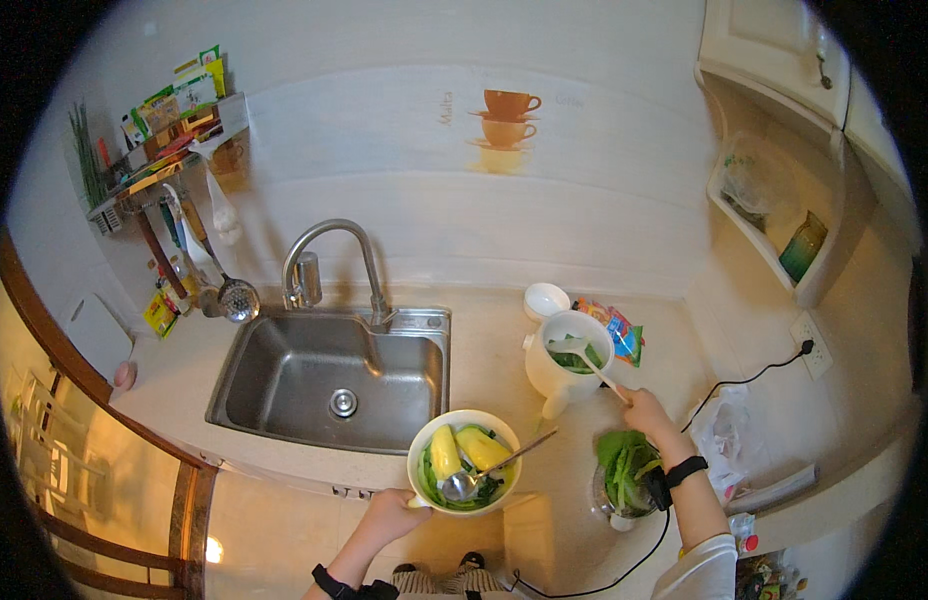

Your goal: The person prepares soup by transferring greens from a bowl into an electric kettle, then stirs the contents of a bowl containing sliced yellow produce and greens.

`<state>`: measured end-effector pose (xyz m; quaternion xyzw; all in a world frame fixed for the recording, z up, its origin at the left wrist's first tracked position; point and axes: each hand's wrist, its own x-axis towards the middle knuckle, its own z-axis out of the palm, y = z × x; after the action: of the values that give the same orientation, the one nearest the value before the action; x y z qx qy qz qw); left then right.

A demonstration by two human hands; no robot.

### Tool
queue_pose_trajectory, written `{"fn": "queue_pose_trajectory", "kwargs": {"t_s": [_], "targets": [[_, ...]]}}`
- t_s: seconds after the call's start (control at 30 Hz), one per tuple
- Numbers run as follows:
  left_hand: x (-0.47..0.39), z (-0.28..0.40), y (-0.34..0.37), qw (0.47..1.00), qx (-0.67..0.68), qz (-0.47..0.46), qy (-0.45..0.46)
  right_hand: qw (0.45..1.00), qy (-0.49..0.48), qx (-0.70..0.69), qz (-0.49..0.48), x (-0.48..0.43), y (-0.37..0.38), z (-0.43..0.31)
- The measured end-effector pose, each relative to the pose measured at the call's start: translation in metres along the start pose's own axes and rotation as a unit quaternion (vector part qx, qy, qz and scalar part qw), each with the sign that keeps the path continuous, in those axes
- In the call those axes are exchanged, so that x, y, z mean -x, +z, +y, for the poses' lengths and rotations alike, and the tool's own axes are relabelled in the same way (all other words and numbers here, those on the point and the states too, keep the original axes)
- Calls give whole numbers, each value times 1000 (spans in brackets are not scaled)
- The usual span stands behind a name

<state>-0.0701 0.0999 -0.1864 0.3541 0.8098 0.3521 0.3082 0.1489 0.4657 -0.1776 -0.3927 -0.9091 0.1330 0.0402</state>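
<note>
At the counter's front edge, my left hand (pixel 389 517) grips the short handle of a cream bowl (pixel 464 415). Inside it are two smooth yellow pieces of food (pixel 445 454) over green leaves, and a metal spoon (pixel 458 486) rests across them with its handle over the rim. My right hand (pixel 647 412) is closed around the handle of a white ladle (pixel 599 372). The ladle's head dips into a white electric pot (pixel 545 375) among cut greens (pixel 569 362). Below my right forearm, leafy greens (pixel 621 457) fill a clear container.
A stainless steel sink (pixel 284 375) with a curved faucet (pixel 344 223) lies left of the bowl. Behind the pot are a small white bowl (pixel 546 301) and a colourful food packet (pixel 627 341). A black cord (pixel 749 376) runs from the wall socket (pixel 813 346) past my right arm.
</note>
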Motion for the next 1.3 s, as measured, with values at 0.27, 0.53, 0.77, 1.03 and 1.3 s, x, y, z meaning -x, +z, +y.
{"fn": "queue_pose_trajectory", "kwargs": {"t_s": [0.27, 0.53, 0.77, 1.03, 1.3], "targets": [[31, 16, -67, 997, 34, -60, -36, 984, 13, 54, 167, 32, -39, -33], [63, -5, -109, 996, 18, -58, 72, 969, -38, -133, 204, 117, -90, -135], [84, -9, -152, 976, -110, -136, 133, 954, -201, -176, 137, 182, -121, -250], [116, 14, -183, 937, -113, -251, 217, 874, -476, 89, 36, 177, -95, -350], [135, 5, -192, 928, -122, -252, 245, 840, -521, 147, -32, 189, -100, -382]]}}
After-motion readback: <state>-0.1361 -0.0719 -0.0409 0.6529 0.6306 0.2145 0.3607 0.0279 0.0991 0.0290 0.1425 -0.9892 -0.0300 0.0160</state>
